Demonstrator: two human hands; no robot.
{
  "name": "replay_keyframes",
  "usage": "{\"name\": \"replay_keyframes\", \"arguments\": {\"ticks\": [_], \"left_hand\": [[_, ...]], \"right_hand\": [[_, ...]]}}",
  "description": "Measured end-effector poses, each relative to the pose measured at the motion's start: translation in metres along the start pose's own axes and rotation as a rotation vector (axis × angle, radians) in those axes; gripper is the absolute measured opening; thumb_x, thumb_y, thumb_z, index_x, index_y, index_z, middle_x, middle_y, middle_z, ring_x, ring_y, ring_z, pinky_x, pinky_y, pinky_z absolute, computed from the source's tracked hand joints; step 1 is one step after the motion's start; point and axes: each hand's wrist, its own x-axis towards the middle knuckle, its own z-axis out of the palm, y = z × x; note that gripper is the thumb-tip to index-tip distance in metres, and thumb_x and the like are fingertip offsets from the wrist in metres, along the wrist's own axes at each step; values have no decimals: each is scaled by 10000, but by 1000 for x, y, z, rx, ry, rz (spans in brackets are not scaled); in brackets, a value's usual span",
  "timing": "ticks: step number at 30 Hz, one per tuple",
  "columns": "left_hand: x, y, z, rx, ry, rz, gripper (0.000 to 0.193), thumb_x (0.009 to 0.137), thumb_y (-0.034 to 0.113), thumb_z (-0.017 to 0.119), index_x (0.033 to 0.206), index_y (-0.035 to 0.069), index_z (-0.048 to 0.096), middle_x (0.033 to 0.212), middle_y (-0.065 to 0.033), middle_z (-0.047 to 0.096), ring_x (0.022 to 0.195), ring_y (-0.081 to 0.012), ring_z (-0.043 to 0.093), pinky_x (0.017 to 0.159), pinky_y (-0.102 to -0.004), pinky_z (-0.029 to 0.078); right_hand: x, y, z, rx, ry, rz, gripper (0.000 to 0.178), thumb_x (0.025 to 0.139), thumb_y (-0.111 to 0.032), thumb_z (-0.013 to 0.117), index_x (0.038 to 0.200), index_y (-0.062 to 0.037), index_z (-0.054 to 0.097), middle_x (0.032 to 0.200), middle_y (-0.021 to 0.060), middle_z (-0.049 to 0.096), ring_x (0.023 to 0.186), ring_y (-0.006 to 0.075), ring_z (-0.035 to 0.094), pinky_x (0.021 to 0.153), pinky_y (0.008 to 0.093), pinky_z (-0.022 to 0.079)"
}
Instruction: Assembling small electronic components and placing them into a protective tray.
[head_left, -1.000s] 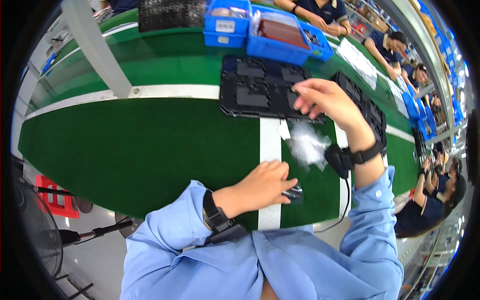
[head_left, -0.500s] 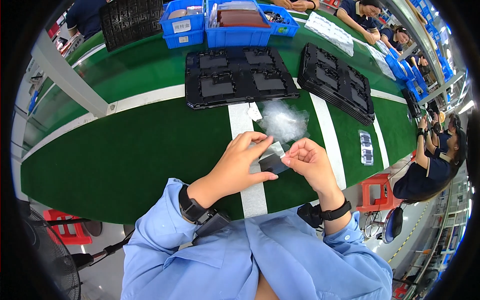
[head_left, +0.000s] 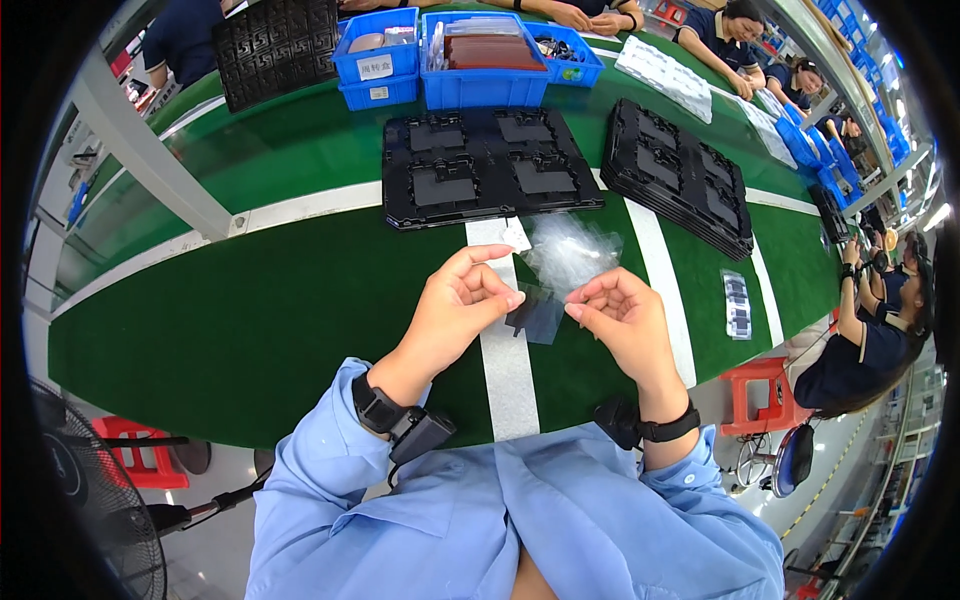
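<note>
Translucent film (head_left: pixel 543 319) sits between the hands (head_left: pixel 452 308); both pinch its edges.

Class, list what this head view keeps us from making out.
Head view:
Right hand: whether it touches the small see-through grey plastic film; contact point too small.
Stack of black plastic trays: lower ones' insides hidden by the topmost.
Black round mesh fan: left side cut off by the dark rim.
</note>
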Motion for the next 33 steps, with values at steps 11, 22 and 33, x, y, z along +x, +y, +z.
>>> {"name": "replay_keyframes", "arguments": {"ticks": [11,22,33], "left_hand": [[2,-3,-3,-27,48,15,379,778,-24,595,1129,-15,454,765,-4,552,755,-75,544,723,-214,436],[0,-4,-2,16,-26,15,365,783,-16,597,1123,0,464,760,-6,545,747,-67,535,695,-199,419],[-2,-6,0,467,-74,258,308,784,7,585,1080,28,501,724,10,537,704,-67,515,701,-234,423]], "right_hand": [[-6,1,14,157,100,5,105,770,-6,624,847,13,555,799,79,632,677,87,584,561,194,454],[-2,-3,25,-176,36,21,145,747,-61,678,821,29,593,776,87,639,679,93,600,577,197,466],[2,10,17,147,28,102,143,742,-21,673,783,3,538,795,92,642,728,102,610,662,212,486]]}}
